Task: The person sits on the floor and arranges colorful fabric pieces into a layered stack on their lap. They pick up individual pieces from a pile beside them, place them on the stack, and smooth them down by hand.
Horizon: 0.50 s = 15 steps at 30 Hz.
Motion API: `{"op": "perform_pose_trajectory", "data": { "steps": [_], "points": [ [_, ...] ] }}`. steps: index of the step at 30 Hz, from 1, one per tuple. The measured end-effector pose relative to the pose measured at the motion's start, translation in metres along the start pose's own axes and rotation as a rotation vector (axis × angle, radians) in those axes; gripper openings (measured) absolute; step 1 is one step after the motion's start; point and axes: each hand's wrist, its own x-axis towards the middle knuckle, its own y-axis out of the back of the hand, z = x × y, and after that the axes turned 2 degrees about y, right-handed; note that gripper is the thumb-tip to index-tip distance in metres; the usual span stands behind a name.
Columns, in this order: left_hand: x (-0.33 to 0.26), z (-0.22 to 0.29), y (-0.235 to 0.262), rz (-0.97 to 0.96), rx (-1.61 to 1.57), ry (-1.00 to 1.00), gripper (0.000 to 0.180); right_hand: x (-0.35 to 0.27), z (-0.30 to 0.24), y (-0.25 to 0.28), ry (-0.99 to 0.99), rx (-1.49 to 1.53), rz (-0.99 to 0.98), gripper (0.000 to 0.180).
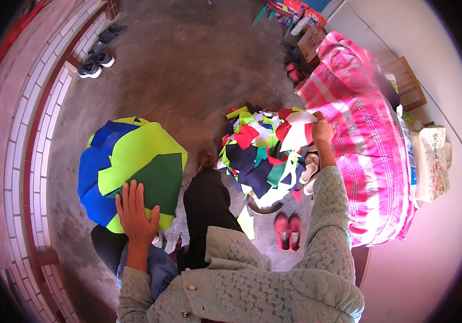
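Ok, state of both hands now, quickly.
Left hand: open, resting flat on the dark green cloth piece.
Right hand: at the angular white cloth piece's edge; whether its grip is closed cannot be told.

Spreads out as a smooth grey-brown floor (pixel 188 70) and carries dark shoes (pixel 103 58) at far left, a heap of coloured scraps (pixel 244 154) right of the middle with a dark curved rim (pixel 266 210) showing at its near edge, pale shoes (pixel 310 168) just right of the heap, and red shoes (pixel 282 232) nearer.
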Motion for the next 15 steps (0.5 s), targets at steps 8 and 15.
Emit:
{"op": "perform_pose_trajectory", "data": {
  "steps": [8,15],
  "points": [
    [-0.005,-0.002,0.013,0.146,-0.143,-0.053,0.061,0.010,0.024,0.061,0.103,0.339,0.251,0.024],
    [-0.022,-0.022,0.026,0.330,-0.255,0.014,0.047,0.008,-0.055,0.144,0.234,1.089,0.012,0.019]
  ]
}}
